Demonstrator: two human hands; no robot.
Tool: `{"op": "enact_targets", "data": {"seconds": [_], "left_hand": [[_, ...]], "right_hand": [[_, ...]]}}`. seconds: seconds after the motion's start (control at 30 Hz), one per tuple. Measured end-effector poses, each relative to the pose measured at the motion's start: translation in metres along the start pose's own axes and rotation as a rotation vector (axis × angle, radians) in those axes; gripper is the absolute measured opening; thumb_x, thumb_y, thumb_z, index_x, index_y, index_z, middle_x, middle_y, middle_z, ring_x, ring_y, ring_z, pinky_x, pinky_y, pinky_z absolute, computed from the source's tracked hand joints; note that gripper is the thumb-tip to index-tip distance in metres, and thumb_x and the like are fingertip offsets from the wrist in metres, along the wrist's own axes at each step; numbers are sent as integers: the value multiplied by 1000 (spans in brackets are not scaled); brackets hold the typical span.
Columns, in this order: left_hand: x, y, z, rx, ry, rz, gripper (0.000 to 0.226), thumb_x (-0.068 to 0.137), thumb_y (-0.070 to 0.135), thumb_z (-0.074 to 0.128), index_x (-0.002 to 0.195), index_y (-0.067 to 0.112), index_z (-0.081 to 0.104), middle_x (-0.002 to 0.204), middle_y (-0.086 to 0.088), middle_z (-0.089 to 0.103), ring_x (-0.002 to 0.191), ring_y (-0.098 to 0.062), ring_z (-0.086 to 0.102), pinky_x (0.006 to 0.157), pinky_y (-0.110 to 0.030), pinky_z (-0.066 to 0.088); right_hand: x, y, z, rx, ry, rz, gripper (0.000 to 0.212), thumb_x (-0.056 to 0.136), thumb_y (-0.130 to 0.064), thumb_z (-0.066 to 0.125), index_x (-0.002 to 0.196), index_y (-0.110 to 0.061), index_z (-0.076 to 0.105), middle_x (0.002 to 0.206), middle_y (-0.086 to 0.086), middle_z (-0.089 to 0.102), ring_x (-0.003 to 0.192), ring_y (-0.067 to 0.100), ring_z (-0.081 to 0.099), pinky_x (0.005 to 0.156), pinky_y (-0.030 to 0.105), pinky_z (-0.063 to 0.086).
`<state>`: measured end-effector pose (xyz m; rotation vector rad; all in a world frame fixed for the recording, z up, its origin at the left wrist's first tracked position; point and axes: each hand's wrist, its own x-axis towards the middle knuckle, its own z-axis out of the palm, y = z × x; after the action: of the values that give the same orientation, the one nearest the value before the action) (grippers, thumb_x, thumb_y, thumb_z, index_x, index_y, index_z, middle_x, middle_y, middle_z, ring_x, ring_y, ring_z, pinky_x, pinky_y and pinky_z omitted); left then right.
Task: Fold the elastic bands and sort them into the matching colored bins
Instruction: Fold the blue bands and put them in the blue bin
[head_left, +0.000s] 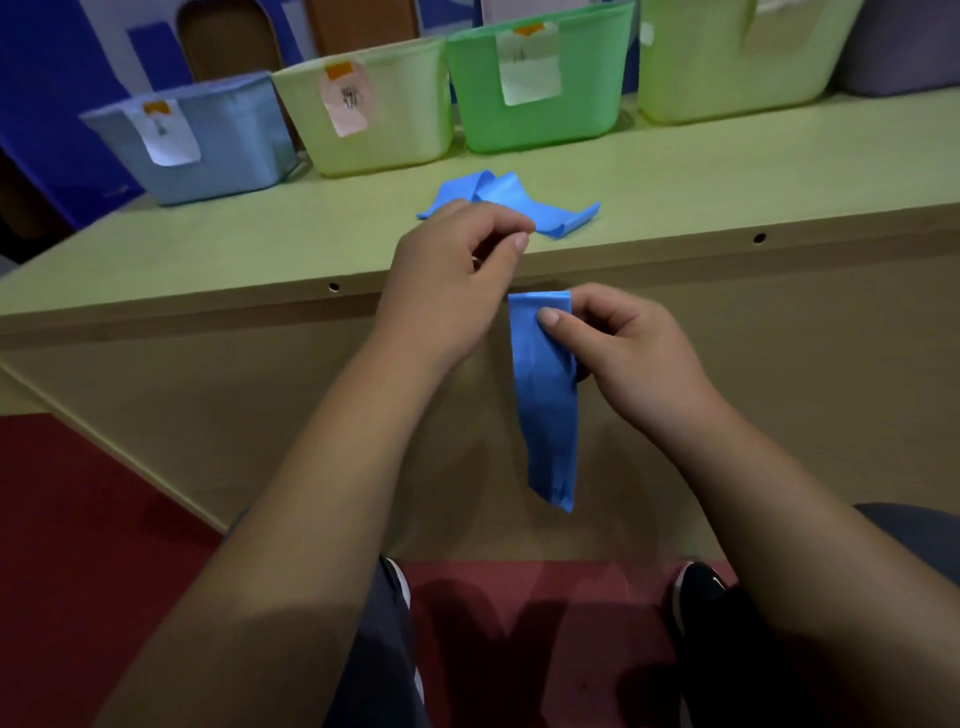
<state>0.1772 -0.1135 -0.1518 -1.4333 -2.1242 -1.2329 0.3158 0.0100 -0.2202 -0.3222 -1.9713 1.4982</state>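
Pale green tabletop (727, 171) is filling the upper half of the head view, with four bins lining its far edge: a blue bin (218, 150) at the far left, a pale green bin (395, 119) next to it, a bright green bin (535, 114), then a second pale bin (727, 67) at the right.

The right hand (634, 353) is hovering off the near edge of the table, below the level of the top. It is pinching the folded upper end of the hanging band (545, 415), with the thumb (548, 317) pressing on the front face and the fingers curling behind. That blue strip is dangling straight down from the pinch, its long axis vertical and its free end well below both hands.

The left hand (447, 280) is sitting up and to the left of the pinch, fingers curling in toward the thumb, and nothing is showing between them. It is just in front of the loose band (519, 200), a second blue strip lying crumpled on the table.

My read: the fold is looking partly done. The free end is lying directly beneath the right fingers, so the empty left hand would be reaching down to bring it up. The matching blue bin is waiting on the left hand's side.
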Motion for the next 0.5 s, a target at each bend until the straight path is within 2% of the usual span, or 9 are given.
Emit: {"op": "enact_targets", "data": {"seconds": [0.07, 0.1, 0.17, 0.23, 0.33, 0.43, 0.5], "left_hand": [[21, -3, 9, 72, 9, 21, 19, 96, 21, 66, 110, 20, 78, 105, 3, 70, 98, -11, 66, 91, -25, 50], [30, -6, 14, 122, 3, 32, 21, 95, 21, 66, 112, 19, 78, 106, 2, 69, 100, -13, 66, 91, -24, 48], [45, -12, 23, 215, -64, 31, 26, 95, 24, 68, 119, 18, 76, 116, -1, 70, 111, -17, 65, 94, -20, 41], [55, -15, 29, 252, -158, 16, 32, 95, 24, 71, 126, 18, 74, 125, -2, 70, 120, -18, 63, 96, -16, 36], [63, -12, 33, 237, -214, 15, 32, 95, 21, 67, 125, 21, 77, 125, 3, 74, 121, -13, 63, 95, -12, 34], [64, -5, 31, 175, -277, -13, 34, 95, 13, 61, 122, 25, 79, 120, 13, 76, 108, 1, 61, 85, -1, 35], [64, -1, 27, 153, -316, -33, 39, 94, 12, 59, 125, 27, 79, 119, 18, 73, 106, 7, 58, 85, 5, 33]], "right_hand": [[2, -1, -4, -38, 47, -22, 25, 102, -29, 71, 91, -7, 70, 88, 22, 66, 75, 14, 55, 70, 47, 51], [3, -2, -6, -35, 74, -24, 26, 102, -28, 70, 90, -6, 70, 85, 20, 65, 75, 12, 54, 68, 44, 48], [3, -6, -11, 12, 130, -15, 17, 102, -21, 70, 88, -12, 73, 77, 2, 67, 74, 4, 55, 68, 27, 45], [2, -9, -16, 37, 174, -3, 14, 103, -17, 70, 90, -17, 76, 79, -11, 70, 74, 0, 59, 68, 17, 45], [3, -11, -22, 29, 200, 14, 11, 103, -20, 69, 96, -17, 78, 88, -3, 76, 78, 1, 62, 70, 19, 48], [4, -12, -27, 1, 214, 29, 13, 103, -22, 68, 94, -19, 77, 85, -7, 74, 77, 2, 61, 69, 19, 47], [3, -14, -29, 1, 218, 35, 13, 103, -23, 68, 94, -19, 76, 85, -6, 74, 76, 2, 61, 68, 19, 47]]}}
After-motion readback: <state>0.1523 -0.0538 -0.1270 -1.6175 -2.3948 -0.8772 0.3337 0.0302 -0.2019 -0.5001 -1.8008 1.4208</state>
